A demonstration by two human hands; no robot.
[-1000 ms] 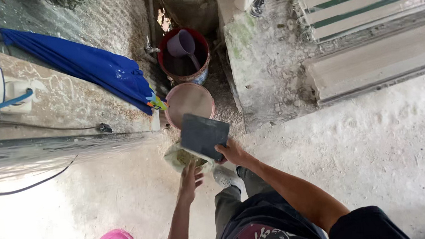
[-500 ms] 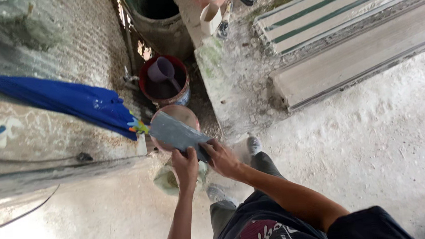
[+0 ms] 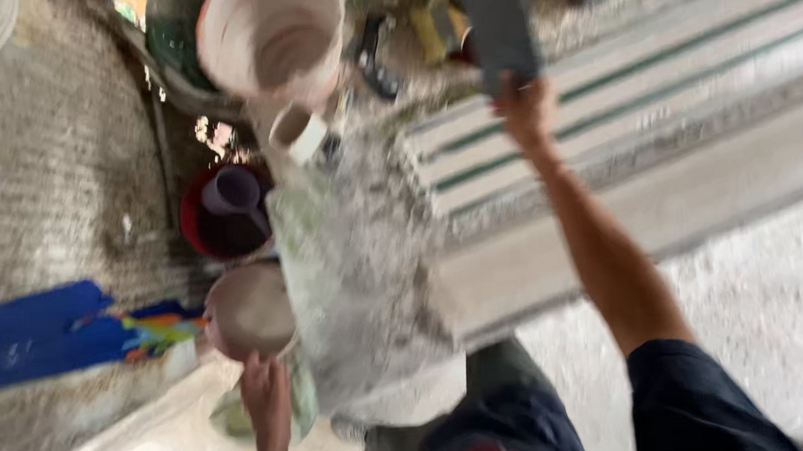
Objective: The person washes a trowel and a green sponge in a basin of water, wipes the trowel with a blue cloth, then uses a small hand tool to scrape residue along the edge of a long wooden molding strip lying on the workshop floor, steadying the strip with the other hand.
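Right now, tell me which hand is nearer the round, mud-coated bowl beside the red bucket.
Left. The left hand touches the round, mud-coated bowl at its near rim; the right hand is far off, raised, gripping a dark flat board.

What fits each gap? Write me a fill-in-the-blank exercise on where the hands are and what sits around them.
1. The right hand is raised and holds a dark flat ____.
2. The left hand touches the rim of a round ____ coated in grey dust.
3. Just beyond that sits a red bucket with a ____ scoop inside it.
4. The folded cloth on the left is ____.

Missing words: tile; bowl; purple; blue
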